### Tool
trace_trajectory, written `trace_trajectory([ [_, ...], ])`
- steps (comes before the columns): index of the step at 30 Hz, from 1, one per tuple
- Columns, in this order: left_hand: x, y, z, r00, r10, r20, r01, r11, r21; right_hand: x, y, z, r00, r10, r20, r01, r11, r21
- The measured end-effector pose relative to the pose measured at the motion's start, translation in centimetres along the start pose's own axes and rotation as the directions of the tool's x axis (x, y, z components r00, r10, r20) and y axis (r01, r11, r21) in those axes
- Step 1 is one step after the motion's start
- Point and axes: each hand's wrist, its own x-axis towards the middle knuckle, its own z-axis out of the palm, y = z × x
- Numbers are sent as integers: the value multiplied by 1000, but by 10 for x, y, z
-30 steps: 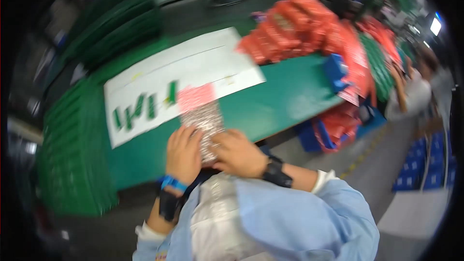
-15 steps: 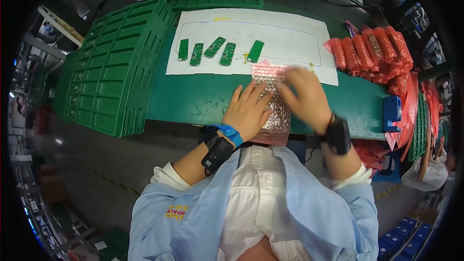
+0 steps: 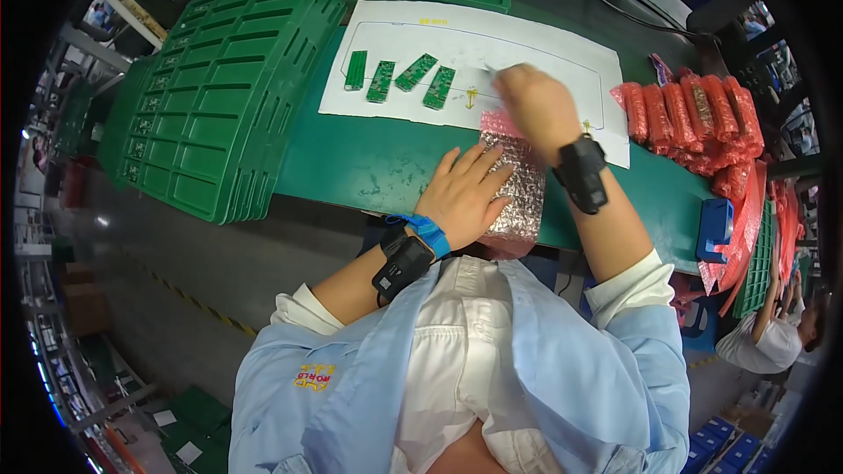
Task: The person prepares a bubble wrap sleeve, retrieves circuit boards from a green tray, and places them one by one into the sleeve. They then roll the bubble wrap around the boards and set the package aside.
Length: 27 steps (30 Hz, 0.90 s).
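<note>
The bubble-wrap strip [image 3: 526, 189] points lengthwise away from the body, left hand [image 3: 464, 197] splayed upon it, right hand [image 3: 537, 110], grip too blurred to tell, over its far end.

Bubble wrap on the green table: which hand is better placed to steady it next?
Probably the left hand: it lies spread on the bubble wrap, while the right hand appears over the white sheet.

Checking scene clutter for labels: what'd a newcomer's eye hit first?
Stacked green crates at left and heaped red-wrapped bundles at right likely jump out first. Between them, four green circuit boards lie on a white sheet. Nearer, the left hand lies on bubble wrap.
</note>
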Motion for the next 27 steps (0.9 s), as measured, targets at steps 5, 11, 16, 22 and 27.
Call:
trace_trajectory([
  [5, -1, -4, 2, 999, -35, -10, 35, 998, -60, -45, -1, -47, 925, 111, -364, 29, 933, 358],
  [11, -1, 2, 3, 973, -42, -225, 22, 996, -90, -105, -14, -36, 984, 98, -150, -16, 881, 472],
  [16, -2, 3, -1, 984, -41, -175, 34, 999, -42, -114, -8, -15, 996, 4, -89, 45, 839, 543],
  [22, 3, 2, -3, 995, -52, -90, 49, 998, -35, -116, -13, -10, 989, 145, 24, -131, 793, 595],
  [27, 1, -1, 0, 1000, -18, -13, 18, 1000, -11, -117, -8, -8, 998, 39, -48, -18, 928, 373],
])
